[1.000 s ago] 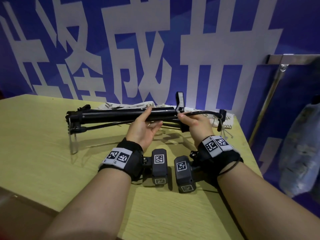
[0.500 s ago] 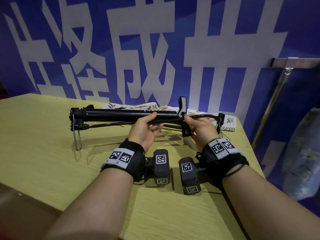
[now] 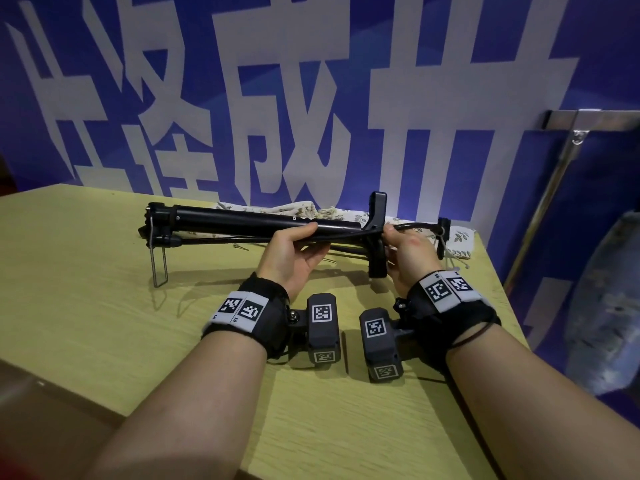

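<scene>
- Blue banner (image 3: 311,98) with large white characters: backdrop behind the table.
- Yellow-green wooden table (image 3: 86,306): work surface below both forearms.
- Black pump (image 3: 242,221): held level above the far part of the table, in front of the cloth, base to the left, handle to the right.
- Patterned cloth (image 3: 298,211): lies along the table's far edge.
- Left hand (image 3: 294,252): thumb over the pump's barrel, fingers curled beneath it.
- Right hand (image 3: 407,254): fingers wrapped round the pump's handle end.
- Wire foot (image 3: 159,265): hangs from the base.

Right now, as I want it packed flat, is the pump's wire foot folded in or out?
Out: the wire foot hangs down from the pump, crosswise to its barrel.
</scene>
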### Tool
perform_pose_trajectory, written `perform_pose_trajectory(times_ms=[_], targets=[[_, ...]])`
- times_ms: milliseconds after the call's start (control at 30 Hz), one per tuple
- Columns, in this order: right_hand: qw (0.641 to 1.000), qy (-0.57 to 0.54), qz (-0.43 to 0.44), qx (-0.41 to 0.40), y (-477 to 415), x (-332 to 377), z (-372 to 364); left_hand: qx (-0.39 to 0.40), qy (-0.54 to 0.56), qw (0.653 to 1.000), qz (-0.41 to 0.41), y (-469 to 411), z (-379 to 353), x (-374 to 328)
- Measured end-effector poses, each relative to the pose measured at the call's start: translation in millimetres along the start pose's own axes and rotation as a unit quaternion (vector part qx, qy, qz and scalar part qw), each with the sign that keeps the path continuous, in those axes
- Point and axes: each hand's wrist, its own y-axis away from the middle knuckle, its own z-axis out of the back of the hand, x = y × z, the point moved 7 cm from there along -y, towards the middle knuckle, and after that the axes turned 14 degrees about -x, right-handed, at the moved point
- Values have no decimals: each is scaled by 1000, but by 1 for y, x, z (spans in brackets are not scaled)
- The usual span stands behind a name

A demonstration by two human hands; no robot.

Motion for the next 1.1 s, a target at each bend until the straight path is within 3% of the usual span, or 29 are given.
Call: perform_pose_trajectory(times_ms=[300, 1100], targets=[[998, 61, 0, -31, -8, -5, 1, 7, -10, 1000, -3, -1, 0, -1], [999, 28, -18, -17, -8, -8, -2, -1, -13, 1000, 1, -2, 3, -1]])
